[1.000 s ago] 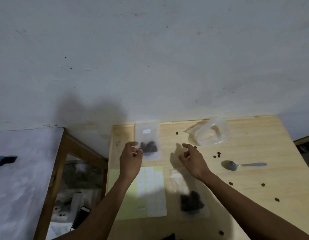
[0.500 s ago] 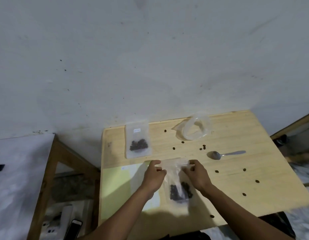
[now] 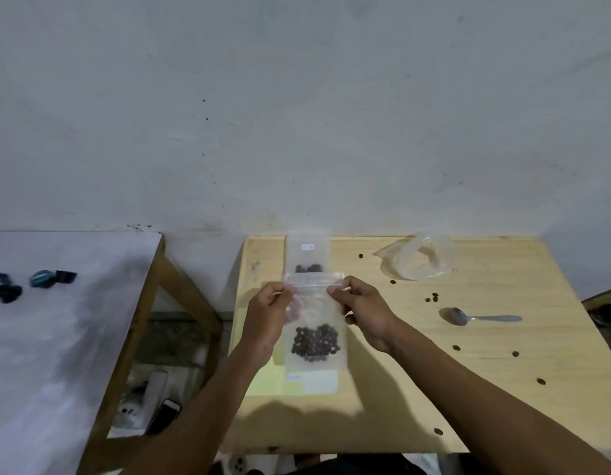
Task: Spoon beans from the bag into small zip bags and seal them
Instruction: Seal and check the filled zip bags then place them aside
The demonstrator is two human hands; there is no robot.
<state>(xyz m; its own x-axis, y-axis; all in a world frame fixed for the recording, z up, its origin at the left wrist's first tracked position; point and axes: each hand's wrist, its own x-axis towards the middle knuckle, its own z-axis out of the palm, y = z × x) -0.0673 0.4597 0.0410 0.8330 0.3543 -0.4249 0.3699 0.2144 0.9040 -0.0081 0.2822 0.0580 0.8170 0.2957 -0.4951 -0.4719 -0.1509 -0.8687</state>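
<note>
The left hand [image 3: 268,305] and right hand [image 3: 360,303] pinch the filled zip bag [image 3: 314,323] at its top corners, holding it upright above the desk [image 3: 468,389], probably to press the seal.

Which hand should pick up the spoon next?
The right hand, probably. The spoon lies on the table on that side, with bare wood between them. The left hand would have to cross the zip bag both hands are pinching at its top.

One head-worn view looks forward and down, near over the wooden table [image 3: 434,337]; wall beyond.
</note>
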